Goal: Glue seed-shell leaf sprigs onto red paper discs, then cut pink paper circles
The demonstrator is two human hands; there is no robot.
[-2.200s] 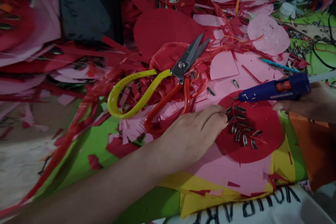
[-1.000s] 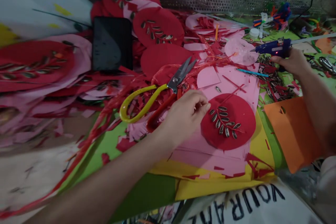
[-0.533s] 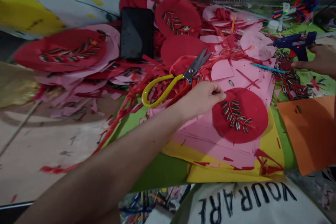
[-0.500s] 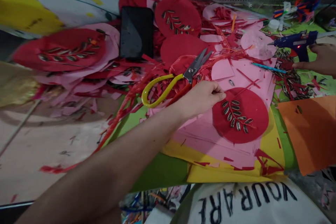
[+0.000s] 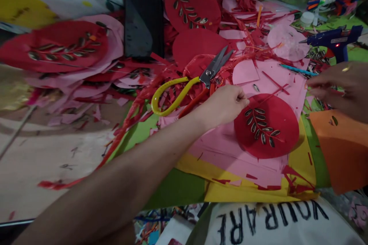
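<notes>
My left hand (image 5: 227, 103) is closed, its fingertips pressed together at the upper left edge of a red paper circle (image 5: 284, 122). What it pinches, if anything, is hidden. On the circle, sunflower seed shells line a thin red stem like leaves. My right hand (image 5: 339, 88), wearing a ring, reaches in from the right edge with its fingers stretched out and somewhat blurred. It is over the seed shells, above an orange paper (image 5: 342, 149). Just beyond it lies a blue glue gun (image 5: 336, 41) with a red light. Pink paper sheets (image 5: 218, 149) lie under the circle.
Yellow-handled scissors (image 5: 195, 82) lie among red scraps. A black phone (image 5: 143, 26) rests on the pile beyond them. Finished-looking red circles with seed sprigs (image 5: 69, 48) are stacked at left. A teal stick (image 5: 299, 70) and a white cap (image 5: 307, 17) are at right.
My right hand has let go of the glue gun and come down toward the seed shells. The left hand keeps its place at the circle's edge. The view has shifted slightly.
</notes>
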